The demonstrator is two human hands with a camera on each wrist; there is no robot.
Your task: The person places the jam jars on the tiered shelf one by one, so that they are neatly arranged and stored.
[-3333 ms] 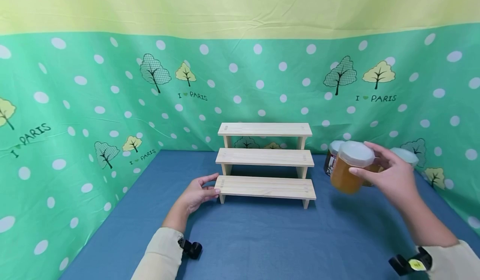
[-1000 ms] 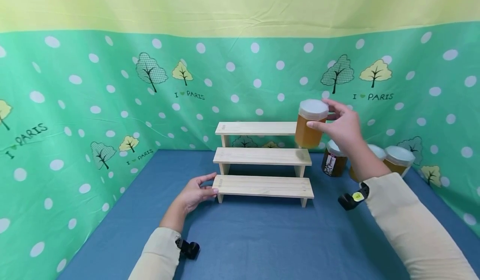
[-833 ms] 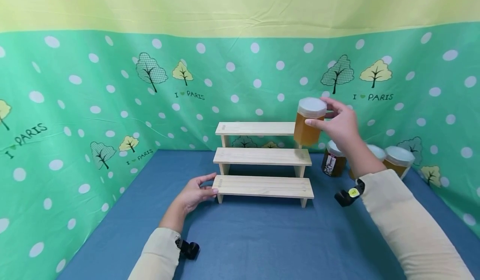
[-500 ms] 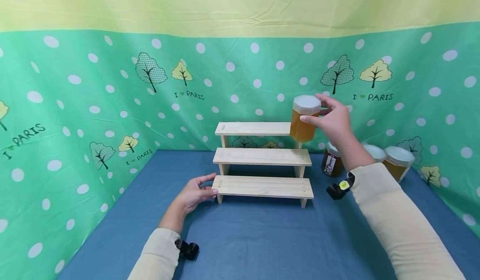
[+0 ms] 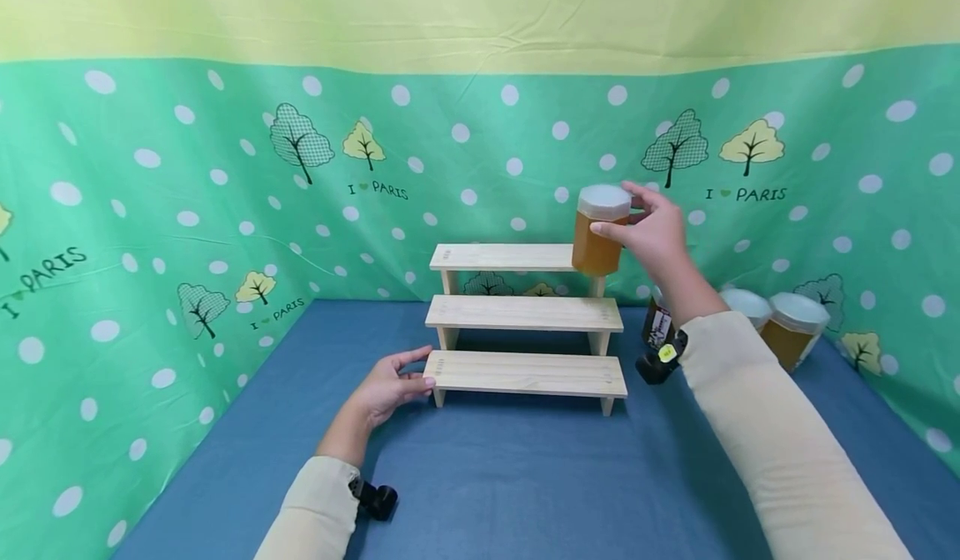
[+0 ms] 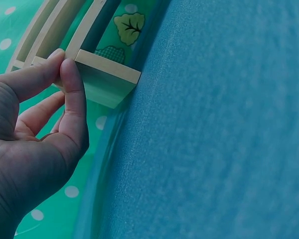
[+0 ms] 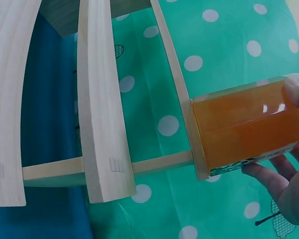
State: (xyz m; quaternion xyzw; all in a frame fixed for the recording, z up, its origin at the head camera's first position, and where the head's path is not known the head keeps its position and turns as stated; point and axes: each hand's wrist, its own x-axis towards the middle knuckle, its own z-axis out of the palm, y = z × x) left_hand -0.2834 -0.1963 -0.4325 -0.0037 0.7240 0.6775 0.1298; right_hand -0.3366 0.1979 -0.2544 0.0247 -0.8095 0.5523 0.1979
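Amber jar [image 5: 596,243], gripped by right hand [image 5: 657,231], at rack's [image 5: 525,313] one o'clock; left hand [image 5: 388,389] pinching rack's eight-o'clock corner.

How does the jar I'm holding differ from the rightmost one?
The held jar is gripped by your right hand; the rightmost jar stands on the blue cloth. The held jar is up by the top step, the rightmost jar lower down. The held jar looks brighter amber than the rightmost jar. Both have whitish lids.

tiered wooden stand [image 5: 523,313] | amber jar [image 5: 596,243], white-lidded | upright, at top tier's [image 5: 510,257] right end
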